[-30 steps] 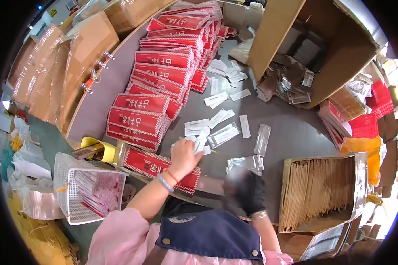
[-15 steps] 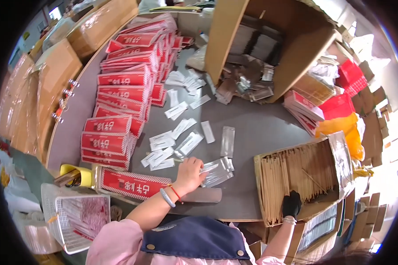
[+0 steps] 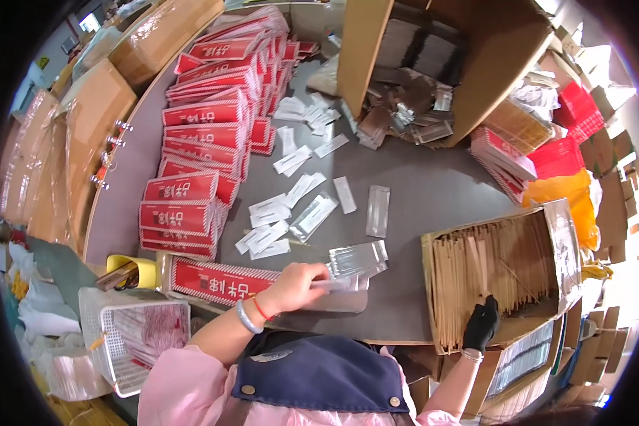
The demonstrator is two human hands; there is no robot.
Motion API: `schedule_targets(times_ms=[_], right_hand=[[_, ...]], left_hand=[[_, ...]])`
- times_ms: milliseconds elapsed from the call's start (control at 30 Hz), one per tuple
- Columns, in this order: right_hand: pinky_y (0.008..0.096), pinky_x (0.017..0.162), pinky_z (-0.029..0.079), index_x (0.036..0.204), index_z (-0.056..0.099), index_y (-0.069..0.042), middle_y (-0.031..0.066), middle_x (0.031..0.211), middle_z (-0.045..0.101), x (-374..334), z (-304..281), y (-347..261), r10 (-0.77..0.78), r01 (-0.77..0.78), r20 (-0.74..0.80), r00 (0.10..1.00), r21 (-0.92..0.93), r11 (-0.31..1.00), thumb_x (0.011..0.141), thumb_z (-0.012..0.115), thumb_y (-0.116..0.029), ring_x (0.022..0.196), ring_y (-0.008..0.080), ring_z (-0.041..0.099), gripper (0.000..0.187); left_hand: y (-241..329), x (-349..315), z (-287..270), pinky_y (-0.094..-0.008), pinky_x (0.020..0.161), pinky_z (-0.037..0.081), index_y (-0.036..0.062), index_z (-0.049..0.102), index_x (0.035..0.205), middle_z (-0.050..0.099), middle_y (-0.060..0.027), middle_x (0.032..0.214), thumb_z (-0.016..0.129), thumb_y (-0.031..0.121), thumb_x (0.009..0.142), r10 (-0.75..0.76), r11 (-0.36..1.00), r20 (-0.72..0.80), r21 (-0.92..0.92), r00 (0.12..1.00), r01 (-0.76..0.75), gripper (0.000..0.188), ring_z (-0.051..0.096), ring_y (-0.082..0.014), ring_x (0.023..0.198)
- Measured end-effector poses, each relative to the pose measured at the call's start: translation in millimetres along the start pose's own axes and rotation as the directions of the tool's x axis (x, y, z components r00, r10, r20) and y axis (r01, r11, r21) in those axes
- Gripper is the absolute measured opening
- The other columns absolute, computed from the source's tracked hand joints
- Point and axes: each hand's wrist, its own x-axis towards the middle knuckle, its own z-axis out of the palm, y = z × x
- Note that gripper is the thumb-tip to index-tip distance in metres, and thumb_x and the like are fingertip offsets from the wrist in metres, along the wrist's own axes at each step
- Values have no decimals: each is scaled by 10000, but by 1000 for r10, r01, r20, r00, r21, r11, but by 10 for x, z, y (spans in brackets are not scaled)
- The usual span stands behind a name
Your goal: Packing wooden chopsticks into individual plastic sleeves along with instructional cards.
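Note:
My left hand (image 3: 297, 285), bare, with a red cord and a pale bangle at the wrist, is closed at the table's front edge. Its fingers pinch a small whitish packet (image 3: 337, 284), partly blurred. Just past it lie clear plastic packets (image 3: 358, 260) with thin contents. My right hand (image 3: 481, 323), in a black glove, is closed over a cardboard box (image 3: 429, 284) full of wooden chopsticks (image 3: 451, 291). From its fingers some pale chopsticks (image 3: 478, 264) point away from me. Small white packets (image 3: 270, 209) are scattered on the grey table (image 3: 412, 195).
Red-and-white printed sleeves (image 3: 199, 145) are piled along the left; another stack (image 3: 224, 280) lies at the front edge. A tipped carton (image 3: 504, 92) with dark packets stands at the back. A white basket (image 3: 110, 348) and a yellow holder (image 3: 145, 270) are at the left.
My left hand has drawn back toward me from the clear packets and now holds a small packet. My right hand has moved slightly, with pale chopsticks now showing at its fingers.

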Motion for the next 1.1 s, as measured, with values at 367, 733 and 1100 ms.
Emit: schedule_targets(times_ms=[367, 733, 1100], right_hand=[[431, 648, 505, 1122, 690, -231, 98, 799, 634, -634, 1113, -1246, -562, 644, 672, 482, 163, 748, 854, 645, -229, 738, 326, 619, 271], [350, 754, 536, 960, 632, -32, 123, 899, 651, -1032, 1512, -1551, -182, -104, 638, 748, 384, 917, 738, 757, -22, 842, 274, 666, 255], [476, 863, 382, 1100, 571, -117, 83, 1039, 581, -654, 1206, -1919, -510, 613, 735, 446, 164, 773, 639, 789, -367, 1006, 309, 539, 568]], left_hand=[[-221, -816, -177, -442, 929, 397, 59, 648, 1126, 564, -73, 1123, 854, 230, 564, 157, 847, -149, 528, 976, -55, 623, 503, -297, 1081], [-214, -536, 153, -418, 937, 380, 58, 605, 1217, 550, -81, 1175, 826, 297, 644, 156, 827, -62, 554, 986, -95, 660, 492, -288, 1111], [123, -365, -300, -420, 784, 415, 162, 613, 791, 540, -68, 1012, 654, 136, 691, 181, 715, 252, 630, 951, -303, 111, 531, -261, 951]])
